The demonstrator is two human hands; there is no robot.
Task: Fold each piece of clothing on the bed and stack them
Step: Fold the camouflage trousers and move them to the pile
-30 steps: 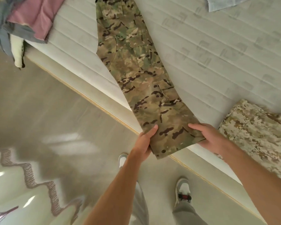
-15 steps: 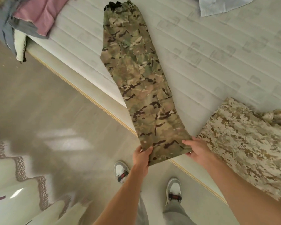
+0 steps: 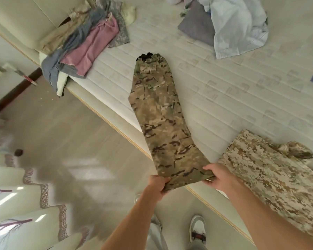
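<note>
The camo pants (image 3: pixel 163 120) lie long and flat on the bed (image 3: pixel 224 98), with one leg folded on top of the other. They are green, tan and brown, with dark wiggly blotches. The waist end is far from the fingers, up the bed, and it has a bit of black at the top. A pocket flap shows on the side near the middle. The leg ends hang just past the bed edge, right at the fingers.

The left hand (image 3: pixel 156 184) pinches the left corner of the leg ends. Its thumb lies on top of the cloth and the other fingers curl under it. The right hand (image 3: pixel 218 177) pinches the right corner the same way, thumb on top and fingers below. The cloth between the two hands is pulled nearly straight.

Just beside the right-hand fingers lies a sandy camo shirt (image 3: pixel 271 179), flat on the bed. Far past the fingers, up and to the left, sits a messy pile with a pink cloth (image 3: pixel 90 49) on it. Far up to the right lies a crumpled light blue shirt (image 3: pixel 238 26).
</note>
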